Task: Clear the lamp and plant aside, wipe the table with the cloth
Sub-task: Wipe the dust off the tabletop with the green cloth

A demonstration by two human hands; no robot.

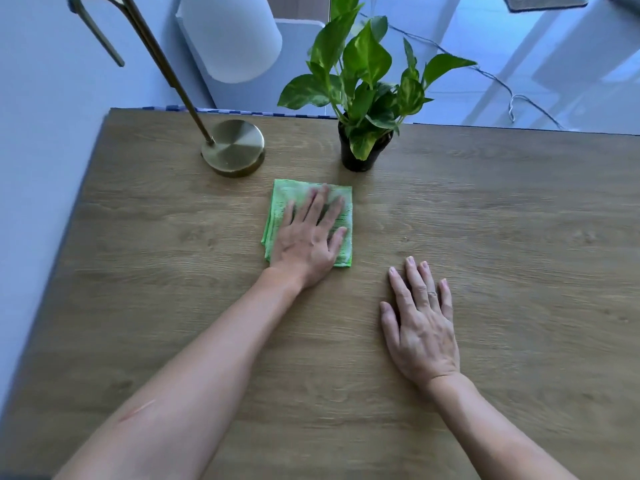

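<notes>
Cloth: a folded green microfibre cloth [309, 223] lies flat on the wood-grain table [485, 237], in the middle toward the far edge, just this side of the lamp and the plant. It looks soft, light and limp; I'd expect it to bunch or slide if pushed by one corner, so a flat palm over its centre seems the surest hold.

Left hand: the left hand [309, 242] is spread palm-down on the cloth, fingers [320, 206] straight and splayed, pressing rather than pinching. Nothing is clenched.

Right hand: the right hand [420, 327] rests flat on the bare wood, well apart from the cloth, fingers extended and holding nothing.

Lamp: a brass lamp with a round disc base [233, 147] and a slanted thin stem stands near the far left edge; the white shade [230, 36] hangs high beyond the table edge. The base looks heavy, the top likely tippy. I'd take it low on the stem, just above the base.

Plant: a leafy green pothos in a small black plastic pot [363, 150] stands near the far edge, right of the lamp. Probably light; the leaves and stalks look fragile, so grip the pot wall, not the foliage.

Surface: smooth and looks dry, so the cloth should glide easily.
</notes>
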